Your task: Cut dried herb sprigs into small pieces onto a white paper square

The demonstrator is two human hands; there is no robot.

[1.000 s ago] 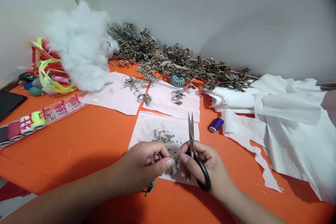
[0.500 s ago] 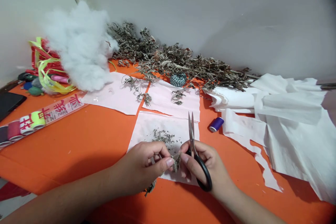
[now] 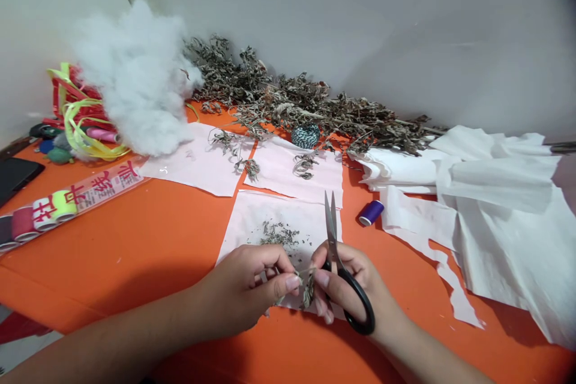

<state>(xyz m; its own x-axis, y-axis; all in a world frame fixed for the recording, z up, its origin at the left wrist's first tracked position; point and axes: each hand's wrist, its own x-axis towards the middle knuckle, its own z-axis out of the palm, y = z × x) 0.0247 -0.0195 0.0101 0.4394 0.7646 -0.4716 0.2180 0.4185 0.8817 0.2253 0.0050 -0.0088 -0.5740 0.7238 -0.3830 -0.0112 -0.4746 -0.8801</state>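
My left hand (image 3: 265,288) pinches a thin dried stem between thumb and forefinger. The stem's other end meets the fingertips of my right hand (image 3: 348,285), and a curled dried leaf (image 3: 308,291) hangs between the hands. Black-handled scissors (image 3: 332,231) sit in my right hand, blades slightly apart and pointing away from me. Beneath both hands lies a white cloth square (image 3: 245,216) bearing a small heap of crushed dried leaf (image 3: 279,234).
Two cloth pieces (image 3: 198,162) (image 3: 274,168) with dried sprigs lie beyond. Dried branches (image 3: 315,102) line the wall. White stuffing (image 3: 139,84), ribbons (image 3: 87,126) and packed thread spools (image 3: 45,214) are left; a purple spool (image 3: 371,213) and white fabric (image 3: 499,228) are right.
My right hand and the scissors have shifted slightly right, widening the gap between my hands. The dark leaf piece below my left hand is no longer visible there.
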